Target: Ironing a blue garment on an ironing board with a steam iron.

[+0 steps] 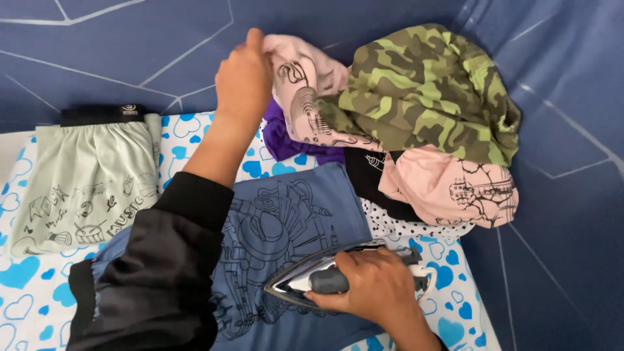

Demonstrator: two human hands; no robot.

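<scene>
My right hand [374, 286] grips the grey handle of a silver clothes iron [305, 276] that rests on a blue printed garment [286, 214] spread over the ironing surface. My left hand [244, 78], in a black sleeve, reaches across and pinches the edge of a pink printed garment [296, 71] at the top of a heap of clothes. A green camouflage garment [429, 91] lies on that heap, with a purple piece [286, 140] and a black piece [367, 179] under it.
A pale green printed garment with a black waistband [84, 182] lies folded at the left on the white cover with blue hearts [195, 140]. A white dotted fabric [403, 227] peeks out under the heap. Dark blue patterned sheet [559, 227] surrounds the board.
</scene>
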